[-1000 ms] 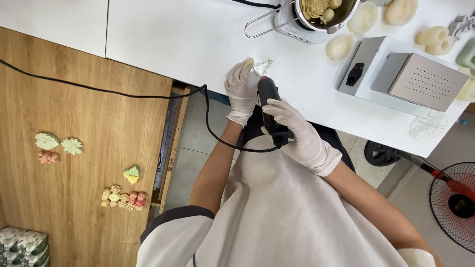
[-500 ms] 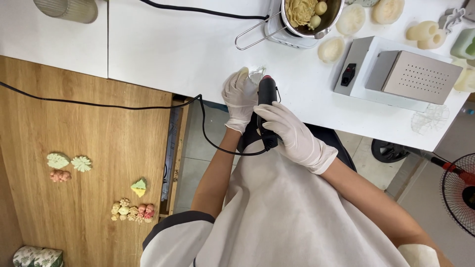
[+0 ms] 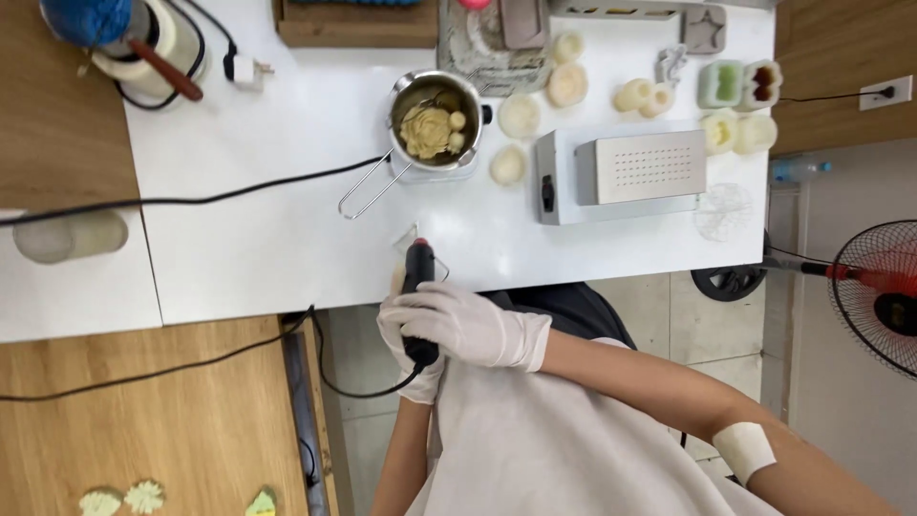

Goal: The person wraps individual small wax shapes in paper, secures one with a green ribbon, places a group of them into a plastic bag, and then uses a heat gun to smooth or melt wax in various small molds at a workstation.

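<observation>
- Head view: a white bench (image 3: pixel 287 239) is running across the far half of the scene, with a wooden surface (image 3: pixel 143 420) nearer on the left and a red standing fan (image 3: pixel 884 301) sitting off to the right on the tiled floor.
- The black corded tool (image 3: pixel 417 277) is lying over the near edge of the bench, nose pointing far, its cable (image 3: pixel 353 387) looping down and away to the left.
- The right hand (image 3: pixel 468 325), in a white glove, is wrapping across the tool's body from the right, its grip closed around the handle.
- The left hand (image 3: pixel 411 358), also gloved, is sitting underneath and mostly hidden; it seems to be cupping the tool's near end, but I cannot tell how firmly its grip is closing.
- The tool is looking like a stiff, slim plastic barrel, dark and fairly smooth, with a small red spot near its nose. It is probably light enough for one hand, though smooth gloves may be slipping on it and the cable may be tugging; the middle of the barrel looks like the best place to hold.
- A small pale piece (image 3: pixel 406 241) is lying just beyond the tool's nose; what it is cannot be made out.
- Farther off, a steel saucepan (image 3: pixel 435 124) is holding cream-coloured flower shapes, and a grey metal box appliance (image 3: pixel 621 174) is standing to its right among pale round moulded pieces (image 3: pixel 521 115).
</observation>
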